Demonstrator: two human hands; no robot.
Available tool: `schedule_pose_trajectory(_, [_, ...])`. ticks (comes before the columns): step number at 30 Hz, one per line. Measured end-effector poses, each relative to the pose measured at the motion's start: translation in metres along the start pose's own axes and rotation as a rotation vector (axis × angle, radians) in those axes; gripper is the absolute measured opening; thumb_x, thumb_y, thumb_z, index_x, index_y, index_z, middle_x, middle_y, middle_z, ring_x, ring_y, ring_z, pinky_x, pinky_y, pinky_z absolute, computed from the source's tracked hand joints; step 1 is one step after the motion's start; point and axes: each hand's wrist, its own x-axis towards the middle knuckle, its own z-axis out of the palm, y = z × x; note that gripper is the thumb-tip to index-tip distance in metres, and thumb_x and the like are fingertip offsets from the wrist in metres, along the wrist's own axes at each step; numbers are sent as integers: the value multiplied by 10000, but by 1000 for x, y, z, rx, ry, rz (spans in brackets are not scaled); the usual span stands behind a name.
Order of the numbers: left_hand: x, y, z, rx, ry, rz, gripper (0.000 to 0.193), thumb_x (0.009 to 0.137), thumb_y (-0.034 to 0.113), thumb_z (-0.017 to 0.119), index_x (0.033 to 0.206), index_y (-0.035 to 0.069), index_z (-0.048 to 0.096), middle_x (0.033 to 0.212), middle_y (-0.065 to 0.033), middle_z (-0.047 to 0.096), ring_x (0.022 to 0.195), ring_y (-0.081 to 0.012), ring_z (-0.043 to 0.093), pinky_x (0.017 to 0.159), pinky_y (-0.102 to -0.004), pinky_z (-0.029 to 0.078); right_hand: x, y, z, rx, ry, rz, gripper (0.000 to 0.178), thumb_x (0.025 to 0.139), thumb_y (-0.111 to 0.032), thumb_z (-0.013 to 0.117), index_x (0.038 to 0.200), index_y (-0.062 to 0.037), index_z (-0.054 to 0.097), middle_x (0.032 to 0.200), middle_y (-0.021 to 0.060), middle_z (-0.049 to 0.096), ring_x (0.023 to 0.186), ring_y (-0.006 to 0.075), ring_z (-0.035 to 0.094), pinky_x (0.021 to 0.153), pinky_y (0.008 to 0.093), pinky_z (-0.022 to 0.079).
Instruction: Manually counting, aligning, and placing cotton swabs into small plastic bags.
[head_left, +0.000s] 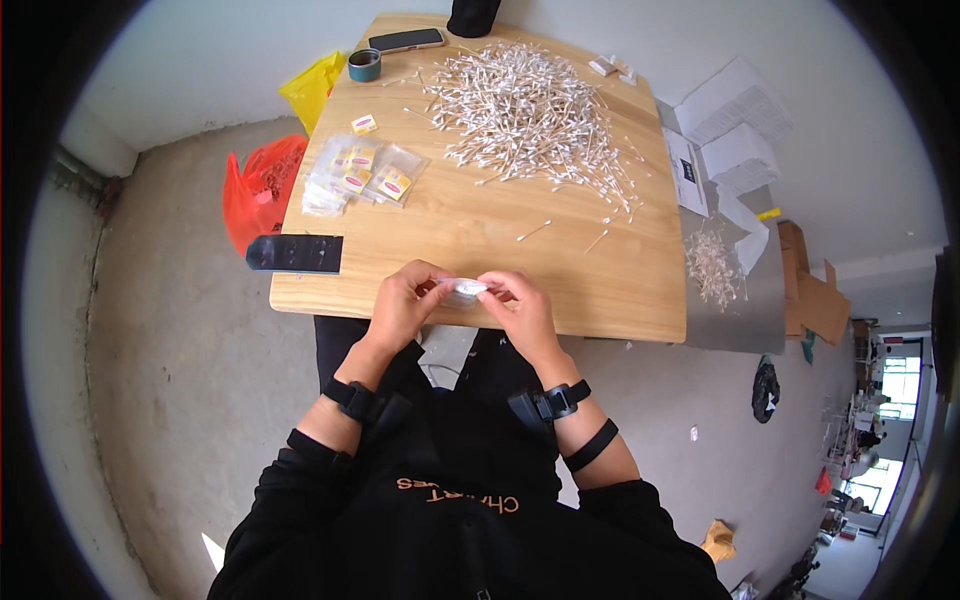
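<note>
At the table's near edge, my left hand (408, 298) and my right hand (522, 308) pinch the two ends of a small clear plastic bag (463, 290). Something white shows inside the bag; I cannot make out exactly what. Beyond my hands, two loose cotton swabs (534, 231) lie on the wood. A large heap of cotton swabs (530, 110) covers the far middle of the table. To the left lie several flat clear bags (330, 182) with yellow and white cards (394, 182) in or on them.
A dark strap-like piece (295, 254) overhangs the wooden table's left edge. A phone (406, 40) and a teal cup (365, 65) stand at the back left. Red (262, 195) and yellow (318, 88) plastic bags are beside the table. More swabs (712, 265) lie on a grey surface at right.
</note>
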Motion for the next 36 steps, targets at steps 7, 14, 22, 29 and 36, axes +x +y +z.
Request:
schedule_pose_trajectory(7, [-2,5,-2,7,36,50,143,854,76,696,974,8,660,857,-53,655,728,-122,596,683,-263,488,3,-8,2,-69,66,-11,94,833,-29,681,922,-47,658,862,74,627,763,191,649,659,290,506])
schedule_pose_trajectory(14, [-3,9,-5,65,25,142,97,834,60,692,916,18,664,859,-76,637,749,-180,615,686,-287,497,5,-6,-3,-85,22,-34,70,841,-48,676,907,-45,654,845,78,620,753,197,642,661,297,504])
schedule_pose_trajectory(22, [-3,7,-8,91,22,188,79,823,60,699,877,13,666,856,-77,639,746,-192,608,684,-288,493,8,-6,-7,-123,-49,-44,69,849,-76,670,905,-42,648,868,80,611,768,199,641,668,299,506])
schedule_pose_trajectory(29, [-7,6,-7,-15,39,61,103,819,62,712,893,10,663,848,-64,656,755,-152,608,714,-277,493,3,-1,-1,53,1,52,89,837,-35,680,915,-30,637,870,68,614,787,172,649,686,286,523])
schedule_pose_trajectory(36, [-6,4,-9,0,20,93,74,844,40,698,898,10,656,863,-38,660,779,-110,579,746,-262,478,5,4,-2,61,-1,38,71,835,-28,685,895,-25,648,857,66,610,789,168,643,700,277,521])
